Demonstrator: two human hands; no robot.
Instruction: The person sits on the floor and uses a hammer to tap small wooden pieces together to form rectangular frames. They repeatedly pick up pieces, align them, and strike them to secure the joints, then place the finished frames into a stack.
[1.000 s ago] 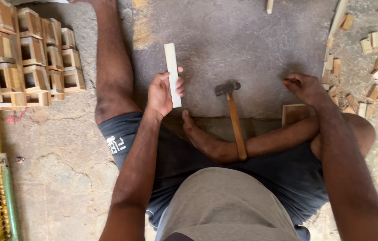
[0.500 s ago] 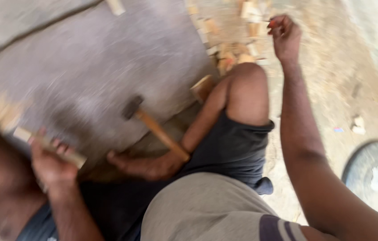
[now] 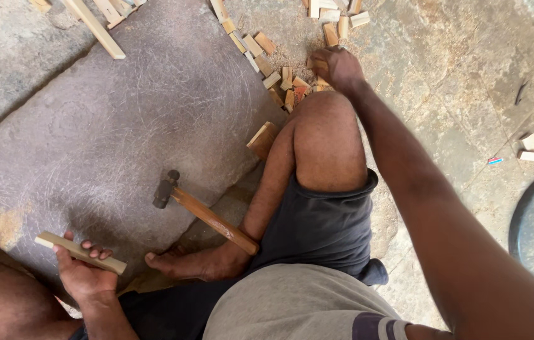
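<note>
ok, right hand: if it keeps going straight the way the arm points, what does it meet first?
The right hand is already on the scatter of small pale wooden offcut blocks beyond the knee. Straight on, it likely meets the further short blocks near the top edge; depth is hard to judge.

A grey stone slab (image 3: 122,119) carries a hammer (image 3: 204,211) near its lower edge. Small wooden blocks (image 3: 279,79) scatter off its right edge on the rough concrete floor (image 3: 456,82).
</note>
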